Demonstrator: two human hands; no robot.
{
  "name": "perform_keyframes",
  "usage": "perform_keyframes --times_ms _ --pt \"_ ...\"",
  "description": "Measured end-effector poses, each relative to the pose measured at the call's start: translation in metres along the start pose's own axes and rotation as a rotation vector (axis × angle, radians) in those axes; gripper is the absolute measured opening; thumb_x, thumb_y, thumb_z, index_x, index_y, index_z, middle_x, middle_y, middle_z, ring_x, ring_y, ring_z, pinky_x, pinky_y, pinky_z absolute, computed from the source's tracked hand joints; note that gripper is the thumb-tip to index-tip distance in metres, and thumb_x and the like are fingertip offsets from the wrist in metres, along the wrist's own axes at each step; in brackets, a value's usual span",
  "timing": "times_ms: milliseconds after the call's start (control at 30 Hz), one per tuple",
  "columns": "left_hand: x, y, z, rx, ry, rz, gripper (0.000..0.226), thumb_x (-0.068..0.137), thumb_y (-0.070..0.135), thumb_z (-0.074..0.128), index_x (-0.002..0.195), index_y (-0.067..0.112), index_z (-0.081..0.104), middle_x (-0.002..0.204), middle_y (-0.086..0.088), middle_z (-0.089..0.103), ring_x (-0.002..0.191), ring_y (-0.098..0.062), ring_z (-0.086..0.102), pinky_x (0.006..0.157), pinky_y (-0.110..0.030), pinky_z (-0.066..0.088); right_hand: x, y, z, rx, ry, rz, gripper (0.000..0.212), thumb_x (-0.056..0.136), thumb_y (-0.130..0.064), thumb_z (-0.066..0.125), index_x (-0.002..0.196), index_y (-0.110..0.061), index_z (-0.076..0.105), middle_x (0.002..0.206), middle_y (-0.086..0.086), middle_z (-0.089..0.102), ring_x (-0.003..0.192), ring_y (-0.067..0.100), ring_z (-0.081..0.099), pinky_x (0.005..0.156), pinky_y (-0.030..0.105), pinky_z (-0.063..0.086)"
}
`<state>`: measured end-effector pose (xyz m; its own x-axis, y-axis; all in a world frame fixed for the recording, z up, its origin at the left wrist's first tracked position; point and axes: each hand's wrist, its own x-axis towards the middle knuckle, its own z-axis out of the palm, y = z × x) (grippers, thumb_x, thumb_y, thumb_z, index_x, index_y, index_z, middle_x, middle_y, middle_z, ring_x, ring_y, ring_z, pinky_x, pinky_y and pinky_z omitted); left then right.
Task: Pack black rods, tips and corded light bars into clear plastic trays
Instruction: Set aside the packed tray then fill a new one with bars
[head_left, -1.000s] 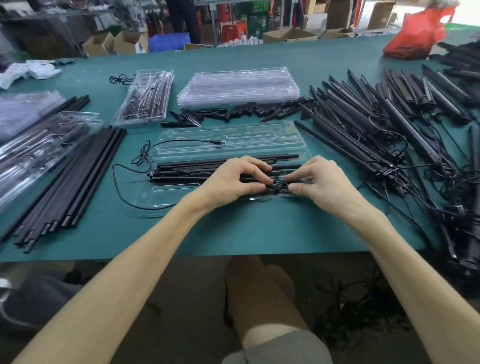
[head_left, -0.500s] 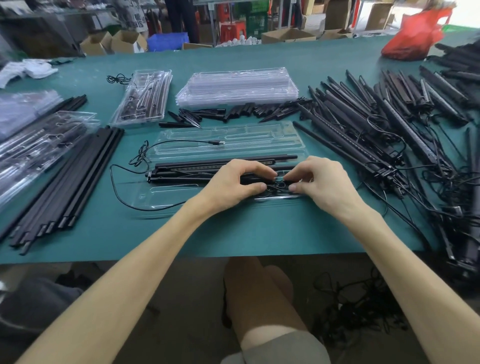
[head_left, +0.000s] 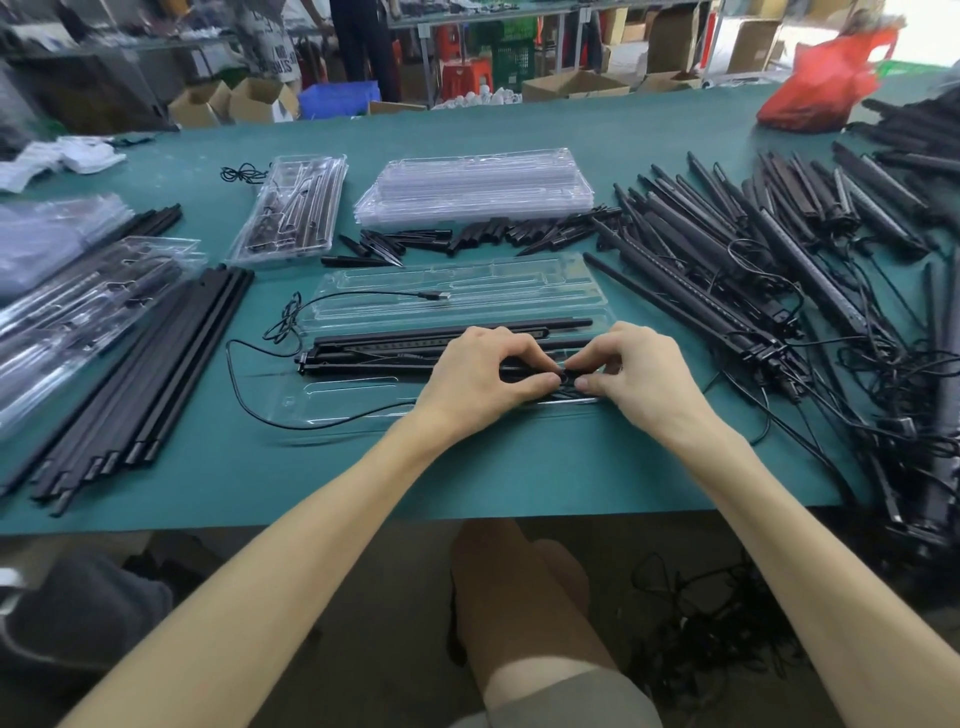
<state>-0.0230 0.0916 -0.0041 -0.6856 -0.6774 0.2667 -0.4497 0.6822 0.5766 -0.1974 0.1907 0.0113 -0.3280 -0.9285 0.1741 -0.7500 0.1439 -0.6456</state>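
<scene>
Head view: near the desk's (head_left: 467, 478) front edge, left hand (head_left: 483, 376) and right hand (head_left: 644, 374) pinch a black cord bundle (head_left: 569, 375) with curled fingers (head_left: 537, 384) inside the clear tray (head_left: 467, 275), beside the light bar (head_left: 395, 340). Best tucked down flat, both thumbs pressing evenly.

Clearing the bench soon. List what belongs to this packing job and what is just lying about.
Job:
left hand and right hand pinching the bundled cord
open tray
light bars in it
empty tray stack
tips
loose rods
corded light bar pile
packed tray

Lying about:
red bag
white cloth
cardboard boxes
blue crate
</scene>
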Motion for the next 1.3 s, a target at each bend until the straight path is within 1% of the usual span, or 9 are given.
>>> perform_keyframes --times_ms 233,367,500,667,800,967,1067,1233,1300 --pt "0.005 0.007 -0.001 0.007 -0.023 -0.031 0.014 0.084 0.044 0.076 0.096 0.038 0.073 0.097 0.017 0.071 0.109 -0.013 0.054 0.104 -0.040 0.037 0.004 0.005 -0.004 0.088 -0.064 0.075 0.022 0.077 -0.011 0.083 0.094 -0.025 0.079 0.082 -0.013 0.071 0.066 -0.011 0.057 0.059 0.001 0.038" --pt "0.007 0.008 0.001 0.063 -0.059 -0.017 0.032 0.090 0.046 0.068 0.121 0.052 0.063 0.097 0.017 0.064 0.107 -0.015 0.044 0.096 -0.034 0.034 0.016 0.003 -0.019 0.169 -0.192 0.140 0.028 0.077 -0.003 0.081 0.098 -0.021 0.077 0.081 -0.003 0.076 0.075 0.009 0.069 0.071 0.016 0.052" --pt "0.010 0.006 0.005 0.174 -0.106 0.039 0.031 0.096 0.050 0.057 0.126 0.057 0.059 0.090 0.015 0.041 0.099 -0.013 0.036 0.090 -0.033 0.028 0.030 0.001 -0.031 0.293 -0.189 0.184 0.016 0.084 0.007 0.069 0.098 -0.001 0.073 0.075 0.010 0.075 0.059 0.013 0.065 0.057 0.019 0.052" --pt "0.005 0.004 0.008 0.167 -0.088 0.058 0.029 0.098 0.051 0.053 0.126 0.058 0.060 0.090 0.017 0.039 0.102 -0.011 0.035 0.097 -0.033 0.026 0.056 -0.010 -0.021 0.145 0.063 0.137 0.017 0.088 -0.007 0.064 0.098 -0.014 0.075 0.085 0.001 0.074 0.068 0.011 0.062 0.071 0.024 0.050" --pt "0.005 0.008 0.007 0.178 -0.091 0.054 0.029 0.099 0.050 0.052 0.126 0.057 0.060 0.098 0.010 0.045 0.108 -0.014 0.038 0.104 -0.034 0.025 0.079 -0.042 0.012 0.054 -0.006 -0.030 0.020 0.091 -0.014 0.065 0.110 -0.012 0.073 0.099 -0.001 0.072 0.089 0.009 0.061 0.069 0.005 0.039" --pt "0.003 0.010 0.008 0.228 -0.057 0.018 0.029 0.097 0.041 0.056 0.119 0.027 0.069 0.131 -0.005 0.059 0.126 -0.028 0.041 0.110 -0.037 0.024 0.114 -0.088 0.068 -0.028 -0.174 -0.088 0.027 0.094 -0.012 0.061 0.117 -0.001 0.069 0.111 0.013 0.071 0.105 0.027 0.065 0.089 0.029 0.050" --pt "0.002 0.009 0.007 0.282 -0.066 0.006 0.038 0.097 0.040 0.055 0.120 0.012 0.064 0.128 -0.008 0.061 0.125 -0.029 0.044 0.109 -0.036 0.025 0.135 -0.109 0.090 -0.111 -0.203 -0.031 0.023 0.090 -0.003 0.053 0.107 0.004 0.067 0.103 0.021 0.070 0.100 0.038 0.065 0.087 0.045 0.056" --pt "-0.003 0.012 0.002 0.119 -0.023 0.040 0.017 0.089 0.028 0.056 0.102 0.017 0.054 0.108 -0.009 0.065 0.108 -0.030 0.051 0.102 -0.044 0.037 0.152 -0.129 0.109 -0.287 -0.273 -0.092 0.035 0.089 -0.025 0.073 0.112 -0.005 0.057 0.116 0.018 0.057 0.108 0.037 0.058 0.090 0.042 0.051" --pt "-0.002 0.011 0.003 0.195 -0.073 0.029 0.023 0.090 0.026 0.054 0.108 0.013 0.058 0.112 -0.013 0.065 0.114 -0.036 0.053 0.102 -0.046 0.037 0.154 -0.130 0.111 -0.303 -0.275 -0.100 0.034 0.087 -0.024 0.076 0.112 -0.007 0.061 0.118 0.015 0.061 0.106 0.035 0.062 0.092 0.043 0.053"
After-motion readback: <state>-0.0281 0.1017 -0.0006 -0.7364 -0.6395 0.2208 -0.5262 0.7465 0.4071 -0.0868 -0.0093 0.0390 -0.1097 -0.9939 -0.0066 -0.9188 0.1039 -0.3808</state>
